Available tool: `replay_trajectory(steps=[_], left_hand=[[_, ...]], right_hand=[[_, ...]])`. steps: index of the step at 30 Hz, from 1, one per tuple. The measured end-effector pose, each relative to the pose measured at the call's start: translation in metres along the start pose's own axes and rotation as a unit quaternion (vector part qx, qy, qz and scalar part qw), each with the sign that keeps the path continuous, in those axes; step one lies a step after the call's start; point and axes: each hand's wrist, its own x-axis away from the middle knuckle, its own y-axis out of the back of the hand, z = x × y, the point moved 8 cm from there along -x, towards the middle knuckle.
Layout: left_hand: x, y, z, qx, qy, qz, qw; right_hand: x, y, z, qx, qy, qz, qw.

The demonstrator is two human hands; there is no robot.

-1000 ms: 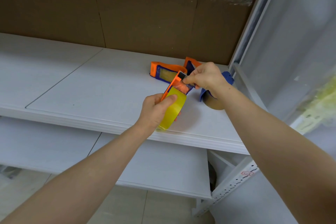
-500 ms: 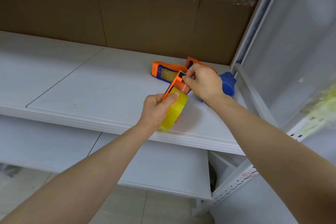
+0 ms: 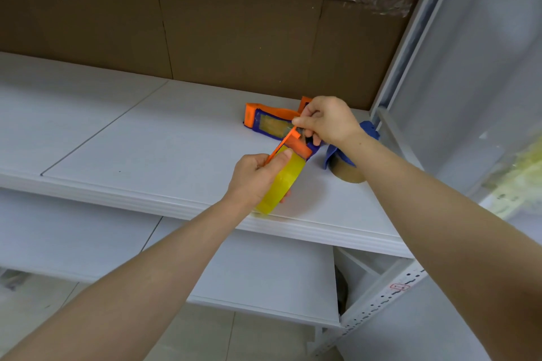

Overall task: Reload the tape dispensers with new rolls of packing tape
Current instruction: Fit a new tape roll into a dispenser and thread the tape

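Note:
My left hand [image 3: 253, 177] grips a yellow tape roll [image 3: 283, 184] seated in an orange dispenser [image 3: 294, 146], held just above the front of the white shelf [image 3: 146, 149]. My right hand [image 3: 327, 121] pinches the dispenser's front end between thumb and fingers, where the tape end appears to be; the tape end itself is too small to make out. Behind them lies a second orange-and-blue dispenser [image 3: 268, 123] on the shelf. A blue dispenser [image 3: 368, 130] with a brown roll [image 3: 347, 173] sits to the right, partly hidden by my right wrist.
A brown cardboard panel [image 3: 205, 29] backs the shelf. A white metal upright [image 3: 410, 38] and side panel close off the right side. A lower white shelf [image 3: 264, 275] projects below, with floor tiles beneath.
My right hand has shifted slightly up and back along the dispenser's front end. The brown roll beside the blue dispenser, hidden half a second ago, shows again. My left hand keeps its grip.

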Motion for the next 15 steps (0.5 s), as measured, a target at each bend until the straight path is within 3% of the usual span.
replay_trajectory(steps=[4,9,15], left_hand=[[0.001,0.001,-0.002,0.007,0.009,0.012,1.0],[0.003,0.0,-0.002,-0.022,0.017,0.032,0.999],[0.006,-0.003,-0.004,-0.04,0.007,0.064,0.997]], right_hand=[[0.001,0.0,-0.012,-0.122,-0.048,0.071,0.989],[0.004,0.003,-0.019,-0.177,-0.072,0.116,0.975],[0.008,0.009,-0.032,-0.141,-0.114,0.041,0.982]])
